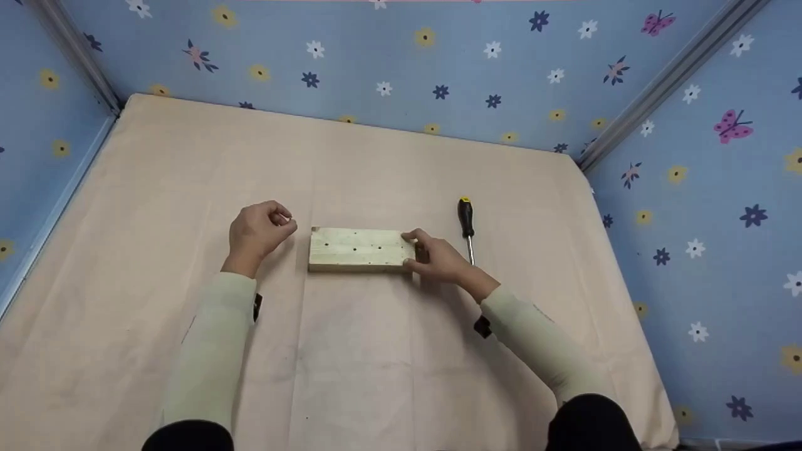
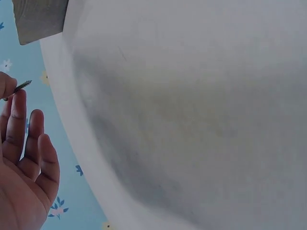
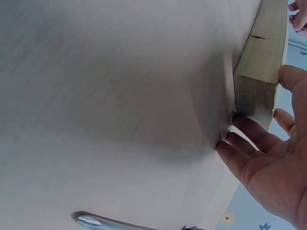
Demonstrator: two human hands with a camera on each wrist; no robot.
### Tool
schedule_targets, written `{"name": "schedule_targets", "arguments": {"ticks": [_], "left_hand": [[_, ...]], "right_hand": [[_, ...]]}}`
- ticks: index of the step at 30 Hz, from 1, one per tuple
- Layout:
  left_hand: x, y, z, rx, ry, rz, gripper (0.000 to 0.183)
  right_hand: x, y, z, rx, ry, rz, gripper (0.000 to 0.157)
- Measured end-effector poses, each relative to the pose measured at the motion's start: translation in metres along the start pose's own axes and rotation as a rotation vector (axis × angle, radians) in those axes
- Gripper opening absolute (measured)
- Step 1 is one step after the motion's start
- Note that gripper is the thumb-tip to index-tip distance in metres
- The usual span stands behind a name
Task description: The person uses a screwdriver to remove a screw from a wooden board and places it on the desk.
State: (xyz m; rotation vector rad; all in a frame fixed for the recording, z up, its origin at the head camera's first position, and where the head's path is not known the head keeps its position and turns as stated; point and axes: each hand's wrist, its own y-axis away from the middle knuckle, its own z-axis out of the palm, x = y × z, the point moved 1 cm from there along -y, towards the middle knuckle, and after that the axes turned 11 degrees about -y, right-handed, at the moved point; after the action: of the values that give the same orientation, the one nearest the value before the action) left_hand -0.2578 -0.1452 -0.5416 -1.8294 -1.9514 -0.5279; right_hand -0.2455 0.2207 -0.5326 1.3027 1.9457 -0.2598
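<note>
A pale wooden block (image 1: 341, 258) with several small dark holes in its top lies flat on the cloth. My right hand (image 1: 443, 260) grips its right end, thumb on the near edge and index finger at the far edge; in the right wrist view other fingers are by the block's end face (image 3: 254, 98). Left of the block and apart from it, my left hand (image 1: 258, 230) is raised over the cloth. Its thumb and index finger pinch a small screw (image 2: 23, 86), whose threaded tip sticks out, while the other fingers are loosely bent.
A screwdriver (image 1: 465, 216) with a black and yellow handle lies right of the block, its shaft pointing toward my right wrist. Beige cloth (image 1: 357, 351) covers the table. Blue flowered panels (image 1: 407, 62) stand behind and at both sides.
</note>
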Motion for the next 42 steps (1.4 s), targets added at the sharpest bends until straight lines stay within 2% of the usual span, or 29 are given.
{"name": "schedule_targets", "arguments": {"ticks": [14, 28, 42], "left_hand": [[-0.016, -0.013, 0.002, -0.105, -0.076, -0.055, 0.018], [-0.012, -0.017, 0.006, -0.208, -0.088, -0.128, 0.019], [-0.011, -0.017, 0.006, -0.225, -0.074, -0.163, 0.021]], "right_hand": [[0.002, 0.0, 0.001, 0.006, -0.004, 0.006, 0.056], [0.003, 0.001, 0.001, 0.007, -0.017, -0.006, 0.055], [0.004, 0.001, 0.002, 0.021, -0.025, -0.014, 0.054]]}}
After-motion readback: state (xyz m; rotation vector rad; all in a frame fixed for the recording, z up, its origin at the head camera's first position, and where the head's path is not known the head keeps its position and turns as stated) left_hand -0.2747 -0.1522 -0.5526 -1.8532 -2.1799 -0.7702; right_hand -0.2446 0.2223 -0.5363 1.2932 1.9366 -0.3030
